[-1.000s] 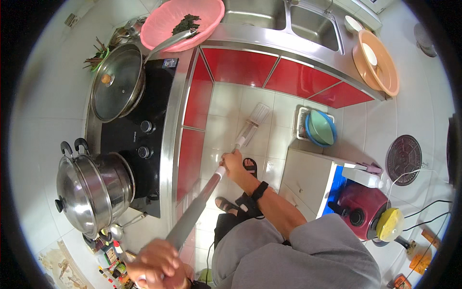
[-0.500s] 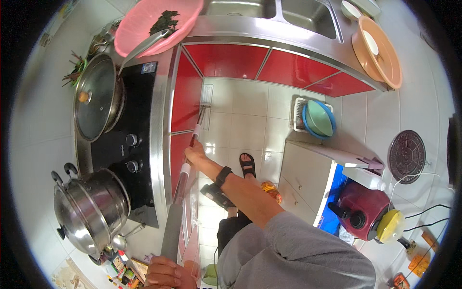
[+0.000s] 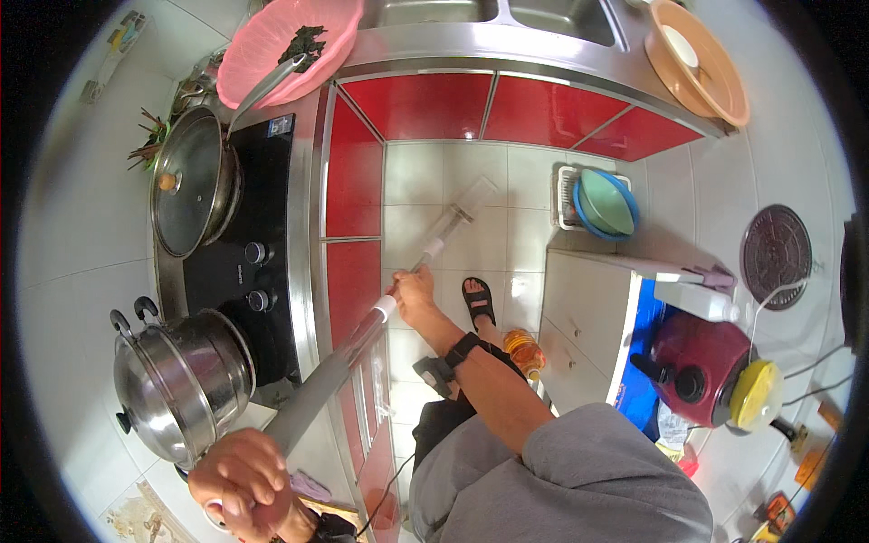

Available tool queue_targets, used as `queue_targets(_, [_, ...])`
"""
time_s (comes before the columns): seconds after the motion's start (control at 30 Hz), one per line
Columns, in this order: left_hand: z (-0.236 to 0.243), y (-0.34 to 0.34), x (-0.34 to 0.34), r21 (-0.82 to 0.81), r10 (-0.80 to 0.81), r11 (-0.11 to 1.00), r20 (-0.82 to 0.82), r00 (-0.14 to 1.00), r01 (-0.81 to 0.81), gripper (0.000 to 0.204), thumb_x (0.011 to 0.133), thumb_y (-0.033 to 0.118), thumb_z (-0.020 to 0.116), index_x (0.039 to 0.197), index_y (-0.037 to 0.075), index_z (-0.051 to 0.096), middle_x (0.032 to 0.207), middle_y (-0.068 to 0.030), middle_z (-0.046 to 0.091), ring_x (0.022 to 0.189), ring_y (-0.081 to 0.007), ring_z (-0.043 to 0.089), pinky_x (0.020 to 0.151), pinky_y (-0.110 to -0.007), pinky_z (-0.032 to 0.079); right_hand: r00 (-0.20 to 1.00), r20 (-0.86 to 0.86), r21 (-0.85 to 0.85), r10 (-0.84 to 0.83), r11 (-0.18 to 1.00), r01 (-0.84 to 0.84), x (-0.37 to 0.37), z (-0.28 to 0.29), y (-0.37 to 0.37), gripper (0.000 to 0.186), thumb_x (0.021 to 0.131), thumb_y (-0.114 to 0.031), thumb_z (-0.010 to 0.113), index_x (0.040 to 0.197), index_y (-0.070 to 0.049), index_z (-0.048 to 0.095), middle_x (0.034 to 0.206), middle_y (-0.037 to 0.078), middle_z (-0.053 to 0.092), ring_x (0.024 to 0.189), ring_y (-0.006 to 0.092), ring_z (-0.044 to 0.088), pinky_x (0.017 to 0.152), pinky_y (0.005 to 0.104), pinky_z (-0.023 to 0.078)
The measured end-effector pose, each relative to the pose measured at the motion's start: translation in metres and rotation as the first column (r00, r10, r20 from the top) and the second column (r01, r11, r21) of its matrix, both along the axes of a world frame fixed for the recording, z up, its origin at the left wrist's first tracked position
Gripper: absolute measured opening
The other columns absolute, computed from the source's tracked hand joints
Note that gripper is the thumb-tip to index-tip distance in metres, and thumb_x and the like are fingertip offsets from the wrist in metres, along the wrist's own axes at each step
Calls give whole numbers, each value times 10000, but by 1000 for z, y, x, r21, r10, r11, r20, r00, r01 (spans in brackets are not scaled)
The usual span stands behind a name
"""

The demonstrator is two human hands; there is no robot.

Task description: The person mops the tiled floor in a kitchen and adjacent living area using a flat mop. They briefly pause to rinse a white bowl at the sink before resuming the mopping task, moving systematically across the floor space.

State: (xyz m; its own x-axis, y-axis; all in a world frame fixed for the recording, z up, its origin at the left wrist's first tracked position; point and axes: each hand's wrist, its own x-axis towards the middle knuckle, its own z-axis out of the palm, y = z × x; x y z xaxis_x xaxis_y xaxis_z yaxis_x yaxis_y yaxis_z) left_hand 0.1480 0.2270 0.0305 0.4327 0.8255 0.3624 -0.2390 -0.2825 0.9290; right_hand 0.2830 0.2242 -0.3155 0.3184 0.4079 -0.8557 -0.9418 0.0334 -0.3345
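- One tall steel pot (image 3: 172,389) stands on the black hob (image 3: 267,199) at my far left, its lid on; a shallow pan (image 3: 186,208) under a glass lid sits just beyond it.
- Near the lower edge I see the left hand (image 3: 240,484), fingers curled around the upper end of a pole (image 3: 364,333), by its grey grip.
- Beyond the hob, a pink basin (image 3: 243,68) holds dark green leaves (image 3: 306,43).
- From the left hand, the pole slants away past the red cupboard doors (image 3: 353,167) toward mid-floor.
- My view shows the right hand (image 3: 414,297) closed around its shaft, lower down, just beyond a white collar.
- Its pale head (image 3: 472,197) is over the floor tiles (image 3: 466,163), too blurred for me to tell whether it touches.
- Near the right forearm is a sandalled foot (image 3: 477,299), with a bottle (image 3: 523,351) of amber liquid just beside.
- Farther right, I have nested bowls (image 3: 605,201) near a white cabinet (image 3: 579,317), then a dark red appliance (image 3: 701,362).
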Motion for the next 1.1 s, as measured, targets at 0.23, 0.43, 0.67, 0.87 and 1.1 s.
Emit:
queue_targets(0.23, [-1, -45, -45, -17, -384, 923, 33, 923, 385, 400, 912, 216, 588, 592, 107, 374, 503, -27, 454, 460, -166, 478, 536, -345, 452, 984, 31, -56, -176, 983, 177, -24, -23, -78, 256, 799, 47, 544, 978, -34, 381, 800, 118, 512, 548, 227, 521, 462, 365, 474])
queue_targets(0.43, [11, -93, -50, 137, -240, 963, 34, 970, 233, 195, 953, 225, 544, 877, 60, 473, 808, -116, 549, 728, -261, 534, 761, -488, 516, 973, -5, 52, -231, 972, 231, -19, -13, -96, 238, 827, 21, 535, 984, -56, 374, 769, 120, 483, 536, 208, 495, 466, 374, 484])
queue_targets(0.67, [-38, -113, 42, 34, -20, 999, -19, 1000, 20, 340, 963, 301, 549, 727, 108, 397, 533, -15, 441, 482, -156, 447, 531, -346, 426, 918, -204, 96, -339, 927, 364, 95, -50, -72, 198, 821, 19, 537, 958, -22, 400, 708, 114, 492, 524, 215, 513, 447, 353, 469])
queue_targets(0.87, [-55, -119, 76, -16, -94, 996, -49, 994, 93, 399, 949, 284, 567, 649, 86, 394, 506, -30, 459, 481, -165, 461, 543, -354, 447, 980, 41, -13, -195, 981, 196, 135, -84, -71, 117, 845, -6, 524, 924, 29, 445, 670, 122, 488, 491, 230, 507, 420, 372, 457])
queue_targets(1.1, [-34, -143, -5, -5, -412, 911, -76, 908, 413, 238, 985, 234, 517, 839, 46, 504, 605, -51, 470, 547, -191, 433, 562, -401, 453, 961, 46, -3, -274, 962, 274, 45, -69, -130, 129, 831, 0, 537, 915, 40, 448, 646, 139, 492, 483, 255, 519, 410, 397, 445])
